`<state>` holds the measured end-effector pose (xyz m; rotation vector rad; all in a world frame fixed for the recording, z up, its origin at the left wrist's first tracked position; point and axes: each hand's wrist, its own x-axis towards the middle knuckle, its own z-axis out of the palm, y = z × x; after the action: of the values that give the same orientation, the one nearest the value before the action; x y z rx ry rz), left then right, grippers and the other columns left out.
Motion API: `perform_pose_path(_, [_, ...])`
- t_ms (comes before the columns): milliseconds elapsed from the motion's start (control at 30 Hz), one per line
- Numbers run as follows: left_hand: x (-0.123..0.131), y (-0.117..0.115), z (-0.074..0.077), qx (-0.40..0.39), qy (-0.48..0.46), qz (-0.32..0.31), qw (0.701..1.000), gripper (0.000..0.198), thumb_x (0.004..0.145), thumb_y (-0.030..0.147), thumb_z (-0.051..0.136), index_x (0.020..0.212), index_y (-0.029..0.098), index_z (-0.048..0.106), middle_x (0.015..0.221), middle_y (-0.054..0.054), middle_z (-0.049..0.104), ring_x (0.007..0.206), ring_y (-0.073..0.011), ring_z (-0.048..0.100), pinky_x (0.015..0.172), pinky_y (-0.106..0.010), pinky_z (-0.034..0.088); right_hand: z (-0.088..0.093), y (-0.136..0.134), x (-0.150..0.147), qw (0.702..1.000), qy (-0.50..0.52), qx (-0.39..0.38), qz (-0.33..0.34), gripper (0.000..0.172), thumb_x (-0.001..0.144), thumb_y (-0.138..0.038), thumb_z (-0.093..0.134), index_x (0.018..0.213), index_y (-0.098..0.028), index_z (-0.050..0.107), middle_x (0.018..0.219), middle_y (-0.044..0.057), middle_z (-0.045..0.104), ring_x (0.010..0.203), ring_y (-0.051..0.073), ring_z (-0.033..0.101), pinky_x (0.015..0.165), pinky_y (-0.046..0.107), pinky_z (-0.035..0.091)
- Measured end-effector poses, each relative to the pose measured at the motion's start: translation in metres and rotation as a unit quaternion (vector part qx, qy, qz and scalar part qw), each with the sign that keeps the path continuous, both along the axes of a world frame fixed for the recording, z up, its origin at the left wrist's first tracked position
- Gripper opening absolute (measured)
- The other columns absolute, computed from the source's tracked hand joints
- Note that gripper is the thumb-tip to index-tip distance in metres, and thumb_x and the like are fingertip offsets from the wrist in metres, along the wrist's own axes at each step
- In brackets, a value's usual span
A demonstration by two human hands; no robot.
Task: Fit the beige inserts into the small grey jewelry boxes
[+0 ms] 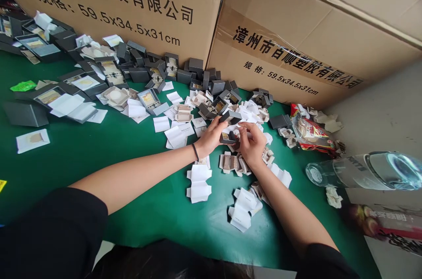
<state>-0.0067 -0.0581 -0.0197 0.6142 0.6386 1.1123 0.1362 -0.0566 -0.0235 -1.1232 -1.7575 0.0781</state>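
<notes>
Near the middle of the table, my left hand (211,137) is closed round a small dark grey jewellery box (227,138), which is open with its lid raised. My right hand (253,142) is at the box's right side, thumb and fingers pinched together. Whatever lies between those fingertips is too small to make out. Folded white and beige card inserts (231,162) lie just below my hands. A flattened white card insert (199,183) rests below my left wrist, and another white card (243,208) lies lower right.
Many dark boxes (112,72) and loose white papers (178,135) spread across the green table (138,213). Behind them stand large cardboard cartons (132,11). To the right are a red food packet (310,132), a clear bottle (362,171) lying sideways in view, and crumpled tissue (334,197).
</notes>
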Motion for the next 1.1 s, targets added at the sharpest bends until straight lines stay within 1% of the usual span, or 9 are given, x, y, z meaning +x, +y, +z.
perform_pose_path(167, [0.001, 0.001, -0.004, 0.011, 0.013, -0.008, 1.000, 0.023, 0.081, 0.029, 0.052, 0.103, 0.023, 0.051, 0.094, -0.001, 0.059, 0.082, -0.0164, 0.061, 0.067, -0.036, 0.056, 0.002, 0.001, 0.000, 1.000, -0.010, 0.029, 0.003, 0.014, 0.088, -0.023, 0.049, 0.084, -0.020, 0.063, 0.078, 0.003, 0.067, 0.073, 0.015, 0.062, 0.065, 0.027, 0.048])
perform_pose_path(300, [0.001, 0.000, -0.005, 0.009, 0.038, -0.015, 0.999, 0.029, 0.080, 0.025, 0.051, 0.109, 0.025, 0.049, 0.093, -0.001, 0.059, 0.078, -0.0149, 0.061, 0.065, -0.032, 0.056, 0.003, 0.000, 0.000, 0.999, -0.013, 0.039, 0.005, 0.014, 0.088, -0.022, 0.050, 0.085, -0.019, 0.063, 0.076, 0.003, 0.066, 0.071, 0.015, 0.062, 0.064, 0.027, 0.047])
perform_pose_path(467, [0.000, 0.000, -0.002, 0.015, 0.014, -0.015, 1.000, 0.025, 0.081, 0.028, 0.050, 0.105, 0.023, 0.049, 0.096, -0.003, 0.058, 0.082, -0.0167, 0.060, 0.066, -0.036, 0.056, 0.001, 0.000, 0.000, 0.999, -0.027, 0.024, 0.026, 0.016, 0.088, -0.018, 0.047, 0.086, -0.020, 0.063, 0.080, 0.004, 0.066, 0.074, 0.015, 0.062, 0.066, 0.028, 0.048])
perform_pose_path(600, [-0.001, 0.000, 0.001, 0.012, -0.002, -0.017, 1.000, 0.021, 0.079, 0.028, 0.051, 0.099, 0.022, 0.050, 0.089, 0.000, 0.056, 0.081, -0.0146, 0.059, 0.069, -0.035, 0.055, -0.003, 0.000, 0.001, 0.998, -0.047, 0.012, 0.029, 0.022, 0.089, -0.018, 0.042, 0.088, -0.021, 0.064, 0.081, 0.005, 0.065, 0.075, 0.016, 0.062, 0.066, 0.029, 0.049])
perform_pose_path(767, [-0.002, -0.001, 0.000, 0.035, 0.000, -0.037, 0.999, 0.030, 0.074, 0.024, 0.052, 0.104, 0.023, 0.050, 0.087, 0.001, 0.056, 0.077, -0.0132, 0.058, 0.069, -0.031, 0.053, -0.004, 0.000, 0.001, 0.997, -0.068, 0.006, 0.028, 0.026, 0.091, -0.019, 0.039, 0.092, -0.022, 0.064, 0.082, 0.005, 0.064, 0.074, 0.015, 0.061, 0.064, 0.028, 0.048])
perform_pose_path(833, [-0.002, -0.001, -0.001, 0.039, 0.015, -0.040, 0.998, 0.035, 0.072, 0.022, 0.052, 0.107, 0.024, 0.050, 0.088, 0.001, 0.057, 0.077, -0.0131, 0.057, 0.070, -0.029, 0.051, -0.003, 0.000, 0.000, 0.997, -0.070, 0.018, 0.030, 0.025, 0.090, -0.019, 0.040, 0.092, -0.022, 0.065, 0.082, 0.005, 0.064, 0.073, 0.015, 0.061, 0.063, 0.027, 0.047])
perform_pose_path(933, [-0.002, -0.001, -0.005, 0.053, 0.068, -0.025, 0.996, 0.039, 0.068, 0.016, 0.054, 0.107, 0.023, 0.052, 0.086, 0.002, 0.056, 0.079, -0.0116, 0.054, 0.072, -0.024, 0.047, -0.003, -0.002, 0.000, 0.997, -0.062, 0.031, 0.022, 0.021, 0.090, -0.021, 0.044, 0.092, -0.022, 0.065, 0.078, 0.004, 0.063, 0.069, 0.015, 0.059, 0.060, 0.027, 0.046])
perform_pose_path(1000, [-0.002, 0.000, -0.008, 0.065, 0.103, -0.012, 0.993, 0.040, 0.065, 0.013, 0.054, 0.104, 0.022, 0.054, 0.086, 0.002, 0.056, 0.080, -0.0106, 0.052, 0.073, -0.021, 0.045, -0.003, -0.003, 0.000, 0.998, -0.059, 0.027, 0.017, 0.020, 0.089, -0.023, 0.046, 0.093, -0.022, 0.066, 0.075, 0.004, 0.062, 0.066, 0.014, 0.058, 0.058, 0.026, 0.045])
perform_pose_path(1100, [-0.002, 0.001, -0.009, 0.069, 0.134, -0.009, 0.989, 0.038, 0.065, 0.013, 0.054, 0.103, 0.021, 0.055, 0.085, 0.002, 0.055, 0.078, -0.0103, 0.051, 0.071, -0.020, 0.043, -0.004, -0.002, 0.000, 0.998, -0.059, 0.014, 0.012, 0.020, 0.089, -0.025, 0.048, 0.093, -0.022, 0.067, 0.070, 0.003, 0.059, 0.061, 0.013, 0.054, 0.056, 0.026, 0.043])
